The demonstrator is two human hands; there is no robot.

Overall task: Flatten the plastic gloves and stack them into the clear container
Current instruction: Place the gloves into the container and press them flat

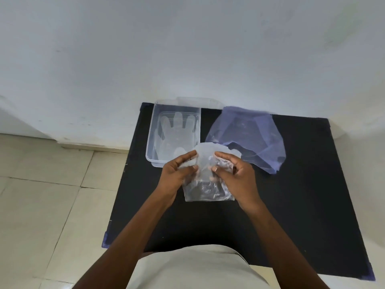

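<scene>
A crumpled clear plastic glove (208, 184) hangs between both hands above the black mat (291, 195). My left hand (177, 174) pinches its left upper edge, and my right hand (233, 174) pinches its right upper edge. The glove's cuff end droops toward me. At the back left of the mat stands the clear container (151, 142), open, with a flattened glove (177, 132) lying inside, fingers pointing away from me.
A bluish translucent plastic bag (250, 132) lies open at the back of the mat, right of the container. The container's lid (208, 101) leans behind it against the white wall. Pale floor tiles (52, 195) lie left of the mat.
</scene>
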